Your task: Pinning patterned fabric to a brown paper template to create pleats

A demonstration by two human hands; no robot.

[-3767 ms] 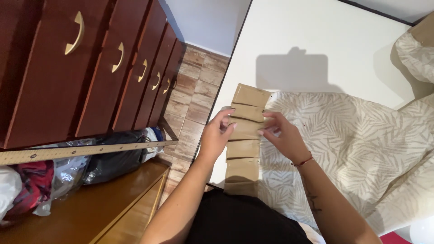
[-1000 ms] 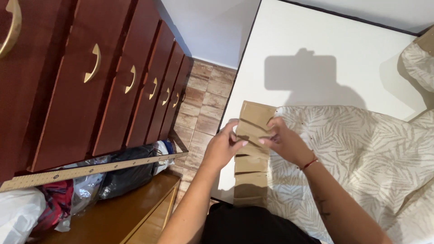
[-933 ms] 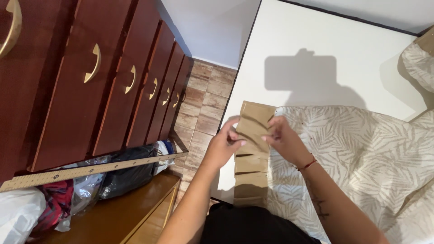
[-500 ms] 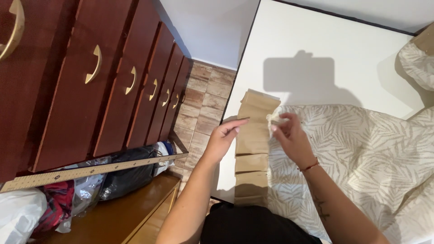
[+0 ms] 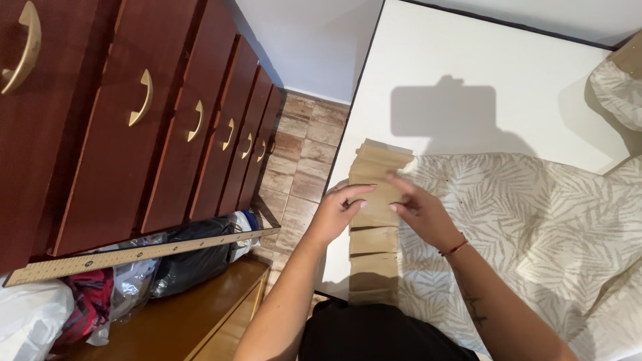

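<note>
A long strip of tan cloth [image 5: 376, 241], folded into several stacked pleats, lies along the left edge of a white bed [image 5: 468, 73]. My left hand [image 5: 338, 212] rests at the strip's left side, fingers curled and touching the cloth. On the strip's right side my right hand [image 5: 418, 207] presses down with fingers spread flat; a red cord circles its wrist. Both hands sit near the middle of the strip, with pleats above and below them. Neither hand lifts the cloth.
A leaf-patterned beige sheet [image 5: 535, 227] covers the bed's right part. A dark red chest of drawers [image 5: 134, 120] with curved brass handles stands at left. A wooden ruler [image 5: 134, 253] lies over bags and clothes in an open drawer [image 5: 194, 314]. Tiled floor [image 5: 301, 154] runs between.
My hands lifted and pinched the upper pleats, then laid them flat. They now rest lower on the strip, pressing its middle. The camera view shifted slightly.
</note>
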